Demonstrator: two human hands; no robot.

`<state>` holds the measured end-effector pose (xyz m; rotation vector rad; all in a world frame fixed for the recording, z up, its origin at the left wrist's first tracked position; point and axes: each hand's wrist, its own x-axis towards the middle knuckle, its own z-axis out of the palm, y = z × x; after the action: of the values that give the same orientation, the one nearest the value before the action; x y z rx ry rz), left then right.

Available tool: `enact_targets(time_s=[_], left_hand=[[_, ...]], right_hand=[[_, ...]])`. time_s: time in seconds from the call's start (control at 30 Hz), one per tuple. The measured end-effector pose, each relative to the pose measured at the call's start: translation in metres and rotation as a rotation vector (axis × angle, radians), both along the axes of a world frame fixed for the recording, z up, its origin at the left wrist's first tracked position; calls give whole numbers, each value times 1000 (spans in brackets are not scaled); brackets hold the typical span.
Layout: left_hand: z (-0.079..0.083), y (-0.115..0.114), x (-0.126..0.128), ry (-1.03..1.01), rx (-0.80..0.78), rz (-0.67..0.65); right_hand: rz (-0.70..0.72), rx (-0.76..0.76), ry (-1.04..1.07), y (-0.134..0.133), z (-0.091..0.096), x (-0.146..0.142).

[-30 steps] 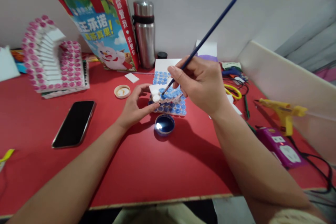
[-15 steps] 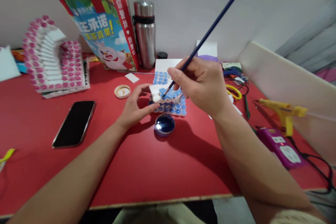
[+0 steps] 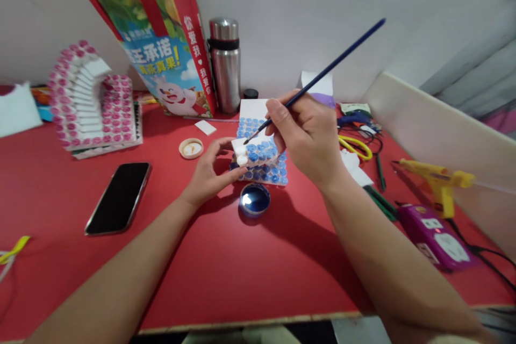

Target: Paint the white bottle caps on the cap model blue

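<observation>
My right hand (image 3: 308, 140) is closed around a slim dark-blue paintbrush (image 3: 322, 72), its tip down at the left over the white top of a small model (image 3: 264, 153). Rows of round rosettes cover the model, mostly blue, with a few still-white ones at its left end. My left hand (image 3: 212, 172) grips the model's left side between thumb and fingers; part of that side is hidden by them. Just in front of the model stands a small round pot of dark blue paint (image 3: 255, 200).
A phone (image 3: 119, 198) and a round lid (image 3: 191, 148) lie at left. Behind are a pink-rosetted model (image 3: 94, 99), a printed bag (image 3: 161, 54) and a steel flask (image 3: 226, 67). At right are a yellow glue gun (image 3: 437, 174), a purple power strip (image 3: 437, 239), scissors (image 3: 355, 146) and cables.
The brush tip has lifted off the blue rosettes and shifted left, with the handle leaning further right. My left hand keeps its grip. The whole view has shifted slightly.
</observation>
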<state>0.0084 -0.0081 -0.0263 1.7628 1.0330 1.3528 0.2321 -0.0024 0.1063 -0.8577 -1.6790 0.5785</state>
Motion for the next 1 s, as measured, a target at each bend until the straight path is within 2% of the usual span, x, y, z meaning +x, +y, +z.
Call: enact_targets(time_s=[0.23, 0.47, 1.0], left_hand=[[3, 0, 0, -7, -10, -11], [1, 1, 0, 1, 17, 6], [2, 3, -1, 12, 19, -12]], right_hand=[[85, -12, -169, 11, 14, -10], [77, 26, -106, 8, 4, -12], [65, 58, -272, 11, -3, -14]])
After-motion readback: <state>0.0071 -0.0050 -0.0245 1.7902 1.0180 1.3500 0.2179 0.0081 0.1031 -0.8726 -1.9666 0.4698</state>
